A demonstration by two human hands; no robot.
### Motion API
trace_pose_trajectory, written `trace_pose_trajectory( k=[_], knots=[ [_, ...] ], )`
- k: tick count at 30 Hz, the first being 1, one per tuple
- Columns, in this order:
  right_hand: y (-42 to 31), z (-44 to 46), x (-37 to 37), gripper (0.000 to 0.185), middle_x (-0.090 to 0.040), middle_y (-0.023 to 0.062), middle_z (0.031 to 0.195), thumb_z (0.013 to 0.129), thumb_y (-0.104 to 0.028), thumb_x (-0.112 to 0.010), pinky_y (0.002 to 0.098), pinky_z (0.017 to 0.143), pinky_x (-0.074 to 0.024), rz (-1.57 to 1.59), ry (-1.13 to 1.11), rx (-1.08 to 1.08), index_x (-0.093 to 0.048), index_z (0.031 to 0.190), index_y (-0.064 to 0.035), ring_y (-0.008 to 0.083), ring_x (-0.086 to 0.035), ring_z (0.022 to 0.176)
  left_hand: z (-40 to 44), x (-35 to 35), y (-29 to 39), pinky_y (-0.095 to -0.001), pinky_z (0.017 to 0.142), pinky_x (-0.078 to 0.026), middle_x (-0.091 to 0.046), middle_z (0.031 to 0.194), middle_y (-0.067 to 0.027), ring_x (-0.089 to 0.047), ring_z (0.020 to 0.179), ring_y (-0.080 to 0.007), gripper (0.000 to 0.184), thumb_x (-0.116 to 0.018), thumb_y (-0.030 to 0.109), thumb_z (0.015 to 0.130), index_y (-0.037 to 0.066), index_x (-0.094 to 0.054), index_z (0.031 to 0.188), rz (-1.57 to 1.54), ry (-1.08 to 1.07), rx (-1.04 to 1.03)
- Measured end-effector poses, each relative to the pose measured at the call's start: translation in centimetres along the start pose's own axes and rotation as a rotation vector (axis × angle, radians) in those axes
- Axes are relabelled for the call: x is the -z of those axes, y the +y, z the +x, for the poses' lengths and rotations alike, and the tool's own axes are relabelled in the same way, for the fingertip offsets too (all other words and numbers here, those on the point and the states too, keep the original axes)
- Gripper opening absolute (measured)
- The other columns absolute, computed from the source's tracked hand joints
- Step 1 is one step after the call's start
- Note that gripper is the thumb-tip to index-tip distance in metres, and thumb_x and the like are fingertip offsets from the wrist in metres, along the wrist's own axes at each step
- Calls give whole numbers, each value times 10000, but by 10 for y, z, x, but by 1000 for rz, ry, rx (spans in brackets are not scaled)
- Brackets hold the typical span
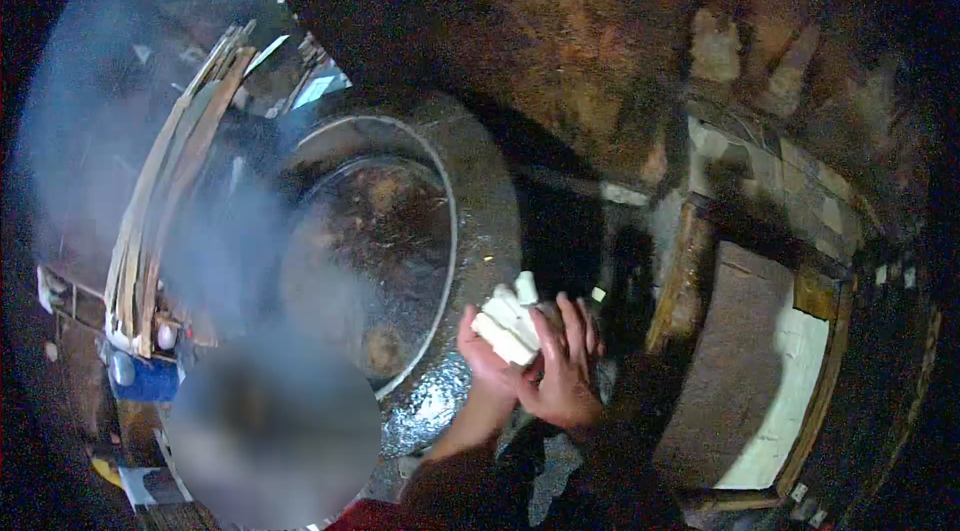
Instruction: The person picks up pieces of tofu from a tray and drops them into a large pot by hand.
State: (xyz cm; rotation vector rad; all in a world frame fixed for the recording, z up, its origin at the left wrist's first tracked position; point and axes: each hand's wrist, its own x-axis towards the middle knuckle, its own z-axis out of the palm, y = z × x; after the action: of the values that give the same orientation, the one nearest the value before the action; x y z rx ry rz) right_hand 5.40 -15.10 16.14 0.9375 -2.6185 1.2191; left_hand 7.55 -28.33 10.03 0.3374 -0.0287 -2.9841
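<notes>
Over the wet rim of a big round pan, both hands come together around several white, soft-looking blocks that look like tofu [508, 326]. My left hand [487, 363] cups the blocks from the left and below, its thumb along their side. My right hand [565, 363] closes in from the right, fingers bent and pressed against them. One smaller white piece sticks up at the top of the bunch. The pan [449, 221] holds dark liquid [385, 241], with steam over its left part. Parts of the blocks are hidden behind the fingers.
To the right stands a wooden frame [838, 371] around a brown board with a white slab [790, 411] along one side. Long wooden planks [170, 201] lean at the left, near a blue container [147, 379]. A blurred round patch covers the lower left.
</notes>
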Motion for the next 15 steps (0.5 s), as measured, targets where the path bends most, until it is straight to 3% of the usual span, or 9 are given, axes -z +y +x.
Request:
trace_pose_trajectory(
  k=[1, 3, 6, 8, 10, 12, 13, 14, 15],
  knots=[
    [-4, -4, -12, 795, -306, 260, 1460, 768, -456, -723, 553, 1108, -225, 102, -70, -36, -422, 1394, -71, 452, -303, 1336, -7, -10, 22, -535, 882, -500, -655, 1126, -131, -614, 1021, -375, 614, -416, 568, 899, 65, -593, 1204, -62, -77, 67],
    [-12, -17, -24, 814, -314, 245, 1473, 722, -425, -778, 525, 1122, -231, 212, -158, -127, -454, 1374, -60, 429, -300, 1355, -14, -9, 76, -590, 867, -494, -659, 1122, -133, -598, 1050, -407, 640, -434, 590, 880, 67, -592, 1212, 141, -42, 19],
    [2, -50, -36, 757, -357, 235, 1455, 733, -445, -769, 524, 1107, -259, 335, -202, -222, -501, 1315, -42, 416, -349, 1334, -9, 16, 163, -460, 879, -519, -673, 1062, -130, -639, 977, -327, 550, -460, 520, 906, 66, -622, 1171, 630, 282, -174],
    [21, -75, -38, 712, -387, 227, 1441, 765, -486, -734, 520, 1091, -283, 165, -251, -257, -522, 1277, -39, 415, -392, 1307, 2, 87, 227, -383, 850, -515, -675, 1008, -117, -650, 904, -252, 482, -510, 481, 915, 68, -644, 1125, 1063, 428, -300],
    [44, -102, -37, 706, -384, 230, 1442, 784, -507, -707, 516, 1085, -289, 128, -180, -280, -519, 1279, -40, 413, -390, 1308, 1, 181, 295, -369, 864, -483, -670, 990, -111, -628, 924, -219, 447, -552, 462, 922, 58, -650, 1086, 1320, 500, -54],
    [65, -121, -22, 717, -381, 233, 1442, 806, -534, -669, 509, 1082, -290, 24, -89, -344, -499, 1299, -42, 414, -383, 1311, 7, 180, 271, -391, 923, -446, -655, 1048, -129, -596, 1011, -241, 463, -539, 465, 940, 44, -642, 1102, 1637, 827, 290],
    [79, -129, -15, 732, -382, 235, 1441, 810, -542, -658, 507, 1085, -286, -38, -73, -397, -484, 1316, -42, 415, -377, 1314, 5, 190, 271, -400, 921, -445, -644, 1075, -139, -594, 1005, -255, 467, -541, 462, 938, 46, -614, 1136, 1782, 881, 416],
    [132, -159, -31, 730, -377, 238, 1444, 821, -523, -654, 511, 1091, -280, -199, -45, -594, -468, 1334, -39, 412, -371, 1317, 4, 192, 265, -408, 918, -444, -634, 1103, -149, -592, 999, -269, 475, -542, 458, 936, 47, -586, 1170, 1919, 890, 464],
    [150, -162, -4, 724, -364, 239, 1452, 833, -504, -647, 514, 1099, -272, -259, 38, -607, -454, 1351, -37, 409, -356, 1329, 1, 190, 259, -416, 916, -443, -623, 1130, -159, -590, 993, -283, 488, -544, 454, 934, 49, -559, 1205, 2107, 902, 459]
  ],
)
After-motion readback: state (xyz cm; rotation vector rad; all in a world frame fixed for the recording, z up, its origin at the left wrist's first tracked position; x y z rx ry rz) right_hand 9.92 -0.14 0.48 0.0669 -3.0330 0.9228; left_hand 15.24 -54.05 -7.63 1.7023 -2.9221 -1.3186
